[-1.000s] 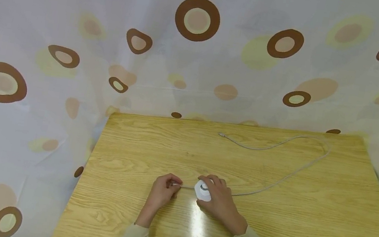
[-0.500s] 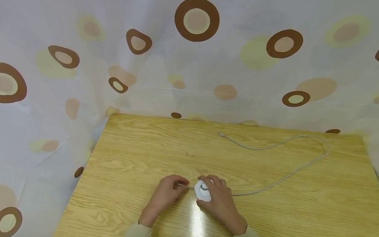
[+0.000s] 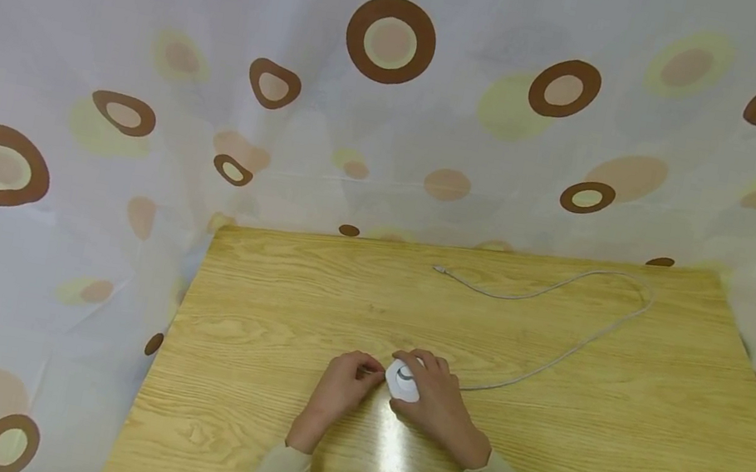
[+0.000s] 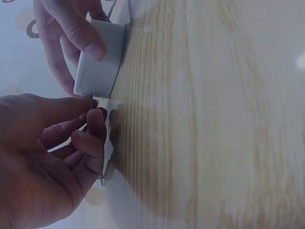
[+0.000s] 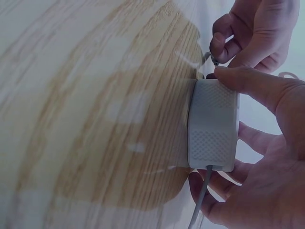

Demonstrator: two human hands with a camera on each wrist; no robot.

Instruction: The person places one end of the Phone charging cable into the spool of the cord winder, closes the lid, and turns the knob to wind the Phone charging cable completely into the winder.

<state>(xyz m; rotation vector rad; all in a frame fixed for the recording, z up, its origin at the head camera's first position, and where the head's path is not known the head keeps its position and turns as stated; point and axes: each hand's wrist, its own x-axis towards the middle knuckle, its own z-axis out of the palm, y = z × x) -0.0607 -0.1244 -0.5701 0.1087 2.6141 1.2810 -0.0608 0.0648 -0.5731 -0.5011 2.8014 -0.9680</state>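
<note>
A white hexagonal case [image 3: 401,385] with dimpled sides, which looks like a cable winder, sits on the wooden table. My right hand [image 3: 437,403] grips it from the right, thumb and fingers around its edges. A thin grey cable [image 3: 561,358] comes out of its right side. In the left wrist view, my left hand [image 4: 62,143] pinches the cable right at the case's near face [image 4: 102,59], and a small metallic tip [image 4: 101,182] shows below the curled fingers. The right wrist view shows the cable [image 5: 200,196] leaving the case's dimpled side [image 5: 209,143].
From the case the cable loops across the wooden table [image 3: 278,286] to the far right and back, ending in a plug [image 3: 440,269] near the far edge. A white curtain [image 3: 426,135] with brown and yellow circles hangs behind and to both sides.
My left hand has slid right along the cable up to the case, so the stretch between them no longer shows. My right hand and the case have stayed in place.
</note>
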